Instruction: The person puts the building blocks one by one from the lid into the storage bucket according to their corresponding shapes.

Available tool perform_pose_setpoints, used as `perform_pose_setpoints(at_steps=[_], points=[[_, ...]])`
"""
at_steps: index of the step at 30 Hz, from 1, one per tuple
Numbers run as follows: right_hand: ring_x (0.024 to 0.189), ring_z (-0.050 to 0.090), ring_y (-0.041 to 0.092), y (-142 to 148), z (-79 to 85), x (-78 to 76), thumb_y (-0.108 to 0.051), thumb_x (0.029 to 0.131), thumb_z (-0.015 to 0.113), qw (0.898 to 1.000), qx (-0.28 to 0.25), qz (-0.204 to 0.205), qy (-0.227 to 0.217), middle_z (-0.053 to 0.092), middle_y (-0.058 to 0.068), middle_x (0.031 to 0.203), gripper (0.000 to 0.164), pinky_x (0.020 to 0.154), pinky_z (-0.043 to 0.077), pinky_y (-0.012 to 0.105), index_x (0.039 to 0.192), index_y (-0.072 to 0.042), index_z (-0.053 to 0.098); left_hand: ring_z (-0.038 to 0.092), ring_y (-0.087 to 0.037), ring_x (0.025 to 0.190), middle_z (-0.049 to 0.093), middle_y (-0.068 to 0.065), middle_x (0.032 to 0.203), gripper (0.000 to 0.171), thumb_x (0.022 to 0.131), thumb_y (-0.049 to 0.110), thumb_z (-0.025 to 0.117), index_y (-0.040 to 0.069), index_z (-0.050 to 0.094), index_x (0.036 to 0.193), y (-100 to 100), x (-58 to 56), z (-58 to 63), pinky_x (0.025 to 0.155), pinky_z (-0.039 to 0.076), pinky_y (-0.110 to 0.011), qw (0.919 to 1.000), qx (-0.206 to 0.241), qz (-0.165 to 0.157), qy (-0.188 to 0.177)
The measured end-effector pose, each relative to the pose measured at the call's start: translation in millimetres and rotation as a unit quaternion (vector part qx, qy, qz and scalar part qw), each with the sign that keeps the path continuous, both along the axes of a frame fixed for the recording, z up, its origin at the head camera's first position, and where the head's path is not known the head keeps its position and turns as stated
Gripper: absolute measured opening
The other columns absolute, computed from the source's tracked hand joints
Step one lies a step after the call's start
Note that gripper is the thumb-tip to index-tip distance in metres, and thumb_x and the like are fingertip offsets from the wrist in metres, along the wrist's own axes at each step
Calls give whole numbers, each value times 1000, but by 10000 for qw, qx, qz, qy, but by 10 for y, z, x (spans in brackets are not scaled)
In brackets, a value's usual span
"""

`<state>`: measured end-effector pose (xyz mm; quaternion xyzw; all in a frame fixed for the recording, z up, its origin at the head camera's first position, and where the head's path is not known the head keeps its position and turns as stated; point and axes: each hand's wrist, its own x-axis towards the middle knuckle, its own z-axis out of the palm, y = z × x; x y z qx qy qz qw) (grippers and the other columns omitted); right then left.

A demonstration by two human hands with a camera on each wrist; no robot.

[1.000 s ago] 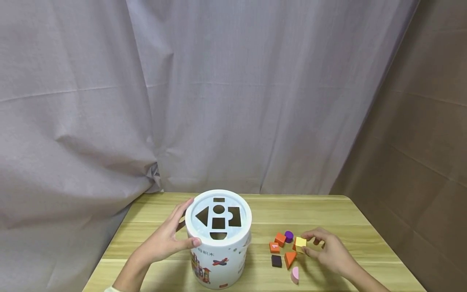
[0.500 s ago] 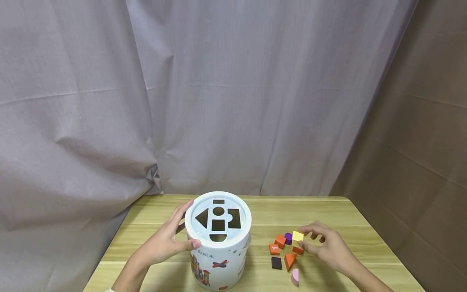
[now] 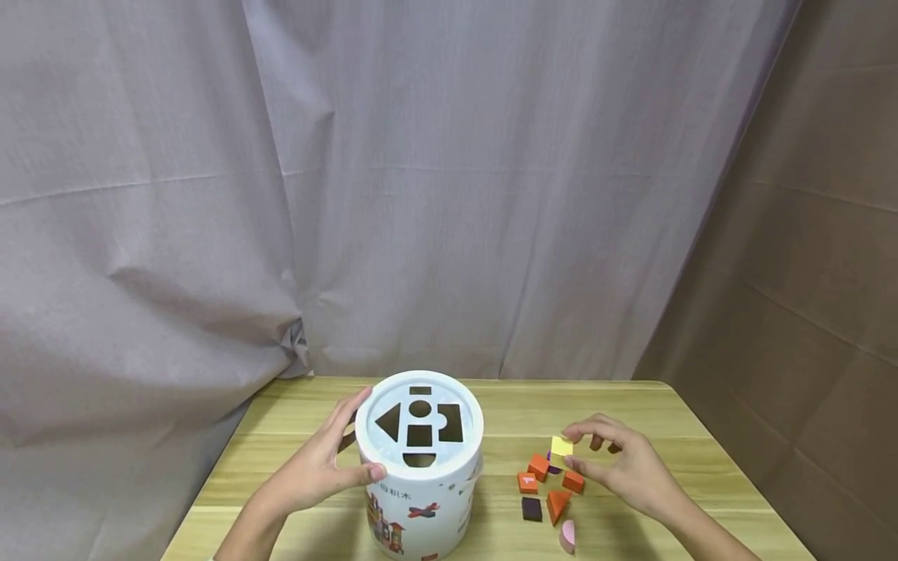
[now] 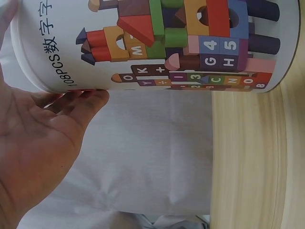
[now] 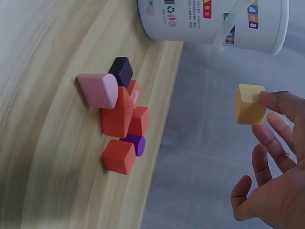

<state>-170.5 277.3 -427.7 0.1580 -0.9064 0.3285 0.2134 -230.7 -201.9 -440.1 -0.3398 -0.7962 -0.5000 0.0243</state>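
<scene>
My right grip (image 3: 627, 466) has the yellow block (image 3: 561, 448) pinched between thumb and fingertips. It sits at the very tips, most of it jutting out to the left of my hand, lifted clear of the desk (image 3: 603, 401). Seen from my head, it partly covers the purple block (image 3: 554, 470). Near that lie three orange blocks (image 3: 539, 467), and closer to me the orange triangle (image 3: 557, 506), the black block (image 3: 532, 509) and the pink block (image 3: 567, 536). Further left the bucket (image 3: 421, 502) stands upright; my left grip (image 3: 312, 463) holds it by the upper side, thumb and fingers spread round it. Behind the desk hangs a grey curtain (image 3: 421, 234).
</scene>
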Motion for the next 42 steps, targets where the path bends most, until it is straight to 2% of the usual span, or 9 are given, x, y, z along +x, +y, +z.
perform_pose_setpoints(at_steps=[7,13,21,29,37,42], points=[[88,56,5,-96,96,-34,-21,83,99,9999,85,88,62,76,-19,103,37,75,44,25,113,-34,81,34,-50,163,29,-18,178,116,91,32,93,21,17,178,-7,-7,12,123,45,-67,10000,-19,-8,26],[89,57,6,-174,177,-46,-21,83,99,9998,71,193,79,77,-19,105,38,77,46,26,115,-31,82,33,-49,163,28,-18,179,117,90,29,94,20,17,178,-14,-5,12,123,45,-68,10000,-56,27,-26],[93,60,6,-327,342,-43,-25,85,98,9995,21,286,148,79,-16,112,36,81,48,26,115,-34,82,31,-52,164,26,-19,180,118,90,28,95,22,17,178,-28,8,16,123,42,-71,10000,53,-23,-57],[93,59,5,-455,419,-76,-28,87,97,9993,-70,340,140,78,-16,114,34,82,48,26,115,-38,81,35,-49,163,27,-17,180,117,91,30,94,24,16,178,-19,6,2,123,46,-67,10000,-19,42,-79],[93,58,5,-559,498,-91,-28,88,96,9989,-158,402,167,78,-16,113,32,81,46,26,114,-37,82,33,-52,163,24,-18,181,116,92,30,93,26,16,178,-22,-3,-13,122,44,-73,10000,10,-28,-81],[93,59,6,-647,511,-112,-28,88,96,9983,-268,490,151,79,-15,116,31,82,47,26,114,-36,82,33,-57,161,23,-22,181,116,92,32,92,29,15,178,-25,20,-27,120,41,-80,9999,-69,27,-81]])
